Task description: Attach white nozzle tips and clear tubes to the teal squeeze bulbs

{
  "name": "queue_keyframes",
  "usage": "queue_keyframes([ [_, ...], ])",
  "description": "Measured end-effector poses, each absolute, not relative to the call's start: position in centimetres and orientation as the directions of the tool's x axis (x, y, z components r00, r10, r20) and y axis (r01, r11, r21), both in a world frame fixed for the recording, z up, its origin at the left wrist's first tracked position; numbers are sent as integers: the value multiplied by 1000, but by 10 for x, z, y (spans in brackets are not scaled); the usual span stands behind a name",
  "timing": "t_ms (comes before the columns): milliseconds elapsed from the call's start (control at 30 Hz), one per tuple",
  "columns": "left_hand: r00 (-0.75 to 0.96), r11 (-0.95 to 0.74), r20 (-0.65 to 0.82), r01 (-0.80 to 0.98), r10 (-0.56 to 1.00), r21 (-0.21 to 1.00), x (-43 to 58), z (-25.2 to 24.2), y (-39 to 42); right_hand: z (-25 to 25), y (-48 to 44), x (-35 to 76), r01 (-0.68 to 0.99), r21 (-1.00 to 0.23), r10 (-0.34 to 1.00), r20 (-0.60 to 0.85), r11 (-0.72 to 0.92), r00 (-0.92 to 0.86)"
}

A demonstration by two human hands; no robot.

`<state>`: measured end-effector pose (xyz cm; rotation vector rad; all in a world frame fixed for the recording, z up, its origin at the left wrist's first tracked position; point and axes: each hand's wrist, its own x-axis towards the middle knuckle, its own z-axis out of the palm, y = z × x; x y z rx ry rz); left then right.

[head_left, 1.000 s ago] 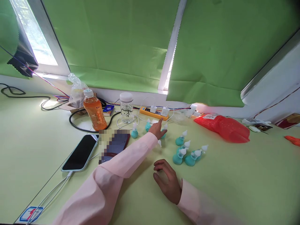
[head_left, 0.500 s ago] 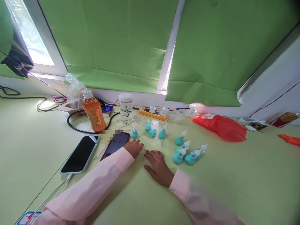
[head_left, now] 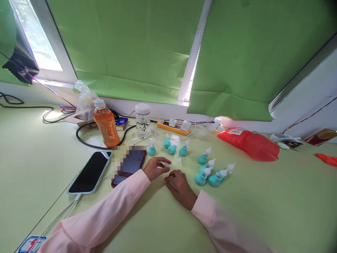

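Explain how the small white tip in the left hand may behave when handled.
The white tip pinched by the left hand looks tiny, so probably light and easily dropped. A similar loose tip lies on its side on the table, so it likely topples or rolls when pushed.

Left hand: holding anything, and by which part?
The left hand pinches a small white piece between thumb and fingertips; where on it is too small to tell. The right hand shows nothing held.
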<state>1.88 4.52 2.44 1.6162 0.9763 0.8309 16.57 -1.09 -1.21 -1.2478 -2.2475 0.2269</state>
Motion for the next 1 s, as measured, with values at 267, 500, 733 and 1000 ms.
queue_keyframes([
  [267,345,382,-282,-267,895,885,17,12,22,-14,-12,167,607,-590,841,448,533,-303],
  [500,357,438,-300,-413,884,799,25,0,7,-8,-15,168,456,-790,909,400,409,-122],
  [733,358,311,-165,-404,919,860,27,-3,3,-4,-15,168,80,-972,975,220,221,-16],
  [1000,261,215,-130,-332,956,918,30,-6,-1,-2,-19,165,-95,-976,979,202,198,-37],
])
